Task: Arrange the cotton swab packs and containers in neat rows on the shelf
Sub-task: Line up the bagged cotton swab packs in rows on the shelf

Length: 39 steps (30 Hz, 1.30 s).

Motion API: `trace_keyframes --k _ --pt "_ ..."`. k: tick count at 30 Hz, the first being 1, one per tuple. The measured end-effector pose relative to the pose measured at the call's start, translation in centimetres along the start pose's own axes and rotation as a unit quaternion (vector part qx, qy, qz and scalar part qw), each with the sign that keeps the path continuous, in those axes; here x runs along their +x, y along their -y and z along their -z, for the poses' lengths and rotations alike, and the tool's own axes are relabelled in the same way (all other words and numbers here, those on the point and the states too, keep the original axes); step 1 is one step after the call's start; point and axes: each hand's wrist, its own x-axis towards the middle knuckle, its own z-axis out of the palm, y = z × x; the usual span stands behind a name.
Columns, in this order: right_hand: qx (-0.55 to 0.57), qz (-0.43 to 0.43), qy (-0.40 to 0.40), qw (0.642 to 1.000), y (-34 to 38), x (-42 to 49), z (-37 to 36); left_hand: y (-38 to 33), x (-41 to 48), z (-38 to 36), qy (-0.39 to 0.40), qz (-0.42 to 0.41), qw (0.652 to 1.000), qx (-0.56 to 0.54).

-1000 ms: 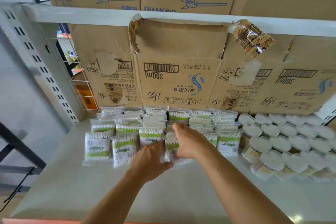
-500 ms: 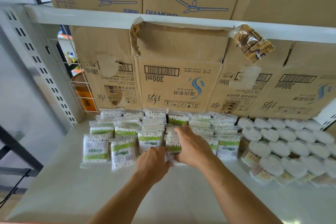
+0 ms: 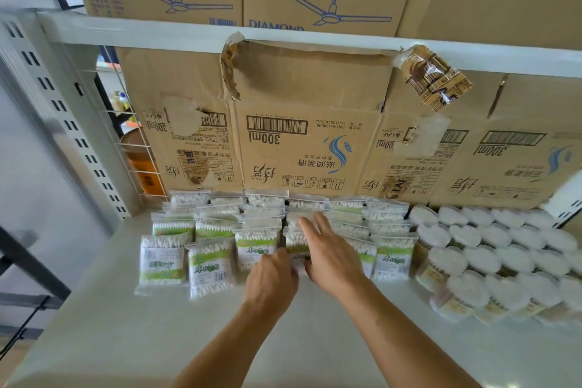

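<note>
Rows of clear plastic cotton swab packs with green labels lay flat on the white shelf, filling its 10 to 12 o'clock part, each row overlapping the one behind like tiles. The two front packs at the 9 o'clock end sat a little farther forward than the rest and slightly askew. Behind the rows, at 12 o'clock, brown cardboard boxes marked "300ml" stood against the back with their print upside down.

The left hand reached in from 6 o'clock, its fingers bent at the near edge of the front row, against the middle pack. Its fingertips were hidden, so whether they gripped that pack or only pressed it could not be told. Just beside it, at its 2 o'clock, the right hand lay flat over the same pack and the rows behind, with fingers straight and spread and the thumb at the pack's near edge.

Round cotton swab containers with white lids were crowded in slanting rows at 3 o'clock, just beside the last column of packs, the nearest ones tilted forward.
</note>
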Motion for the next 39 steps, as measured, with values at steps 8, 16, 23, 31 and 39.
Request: trace_keyframes --k 8,16,23,31,39 --pt "0.128 -0.027 -0.140 0.981 -1.3 -2.9 1.5 1.6 -1.1 3.4 -0.097 -0.045 0.993 -0.042" --pt "0.155 -0.173 -0.153 0.960 -4.1 -7.1 -1.8 0.1 0.0 2.5 -0.108 -0.163 0.968 0.159" --pt "0.101 -0.151 -0.138 0.974 -4.4 -6.6 -2.9 -0.4 1.5 1.0 -0.059 -0.168 0.962 0.206" --pt "0.114 -0.125 -0.144 0.975 -5.5 -7.1 -2.7 -0.6 1.1 1.1 -0.069 -0.164 0.966 0.188" --pt "0.145 -0.105 -0.160 0.971 -5.8 -8.1 -4.3 -2.4 0.3 0.5 -0.098 -0.182 0.963 0.174"
